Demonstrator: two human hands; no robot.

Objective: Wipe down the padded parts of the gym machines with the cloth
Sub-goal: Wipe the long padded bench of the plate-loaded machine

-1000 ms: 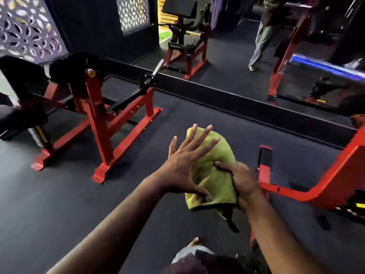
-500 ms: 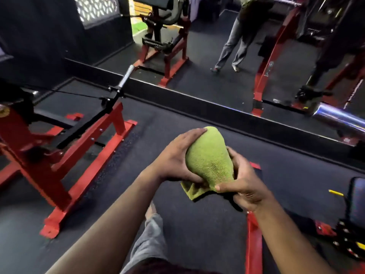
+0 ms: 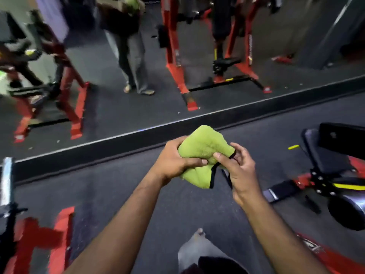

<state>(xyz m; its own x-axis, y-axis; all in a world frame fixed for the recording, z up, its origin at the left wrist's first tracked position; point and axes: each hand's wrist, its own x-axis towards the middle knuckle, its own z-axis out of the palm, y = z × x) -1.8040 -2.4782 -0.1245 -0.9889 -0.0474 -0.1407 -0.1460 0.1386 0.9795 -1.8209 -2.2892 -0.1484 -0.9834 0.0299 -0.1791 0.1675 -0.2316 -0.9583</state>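
A green cloth (image 3: 203, 153) with a black edge is bunched between both hands in the middle of the view. My left hand (image 3: 171, 161) grips its left side, thumb pressed across the front. My right hand (image 3: 239, 173) pinches the cloth's right edge with thumb and fingers. At the right stands a machine with a black padded seat (image 3: 324, 153) and a black pad (image 3: 343, 139) above it, apart from the cloth.
A wall mirror (image 3: 177, 107) with a black base strip runs across ahead, reflecting red machine frames and a standing person. A red frame (image 3: 39, 234) with a chrome bar (image 3: 6, 180) is at the lower left. Dark rubber floor (image 3: 98, 190) lies between.
The view has swung right: the red machine slid off to the left and the padded seat came in at the right. Both hands kept hold of the cloth and regripped it.
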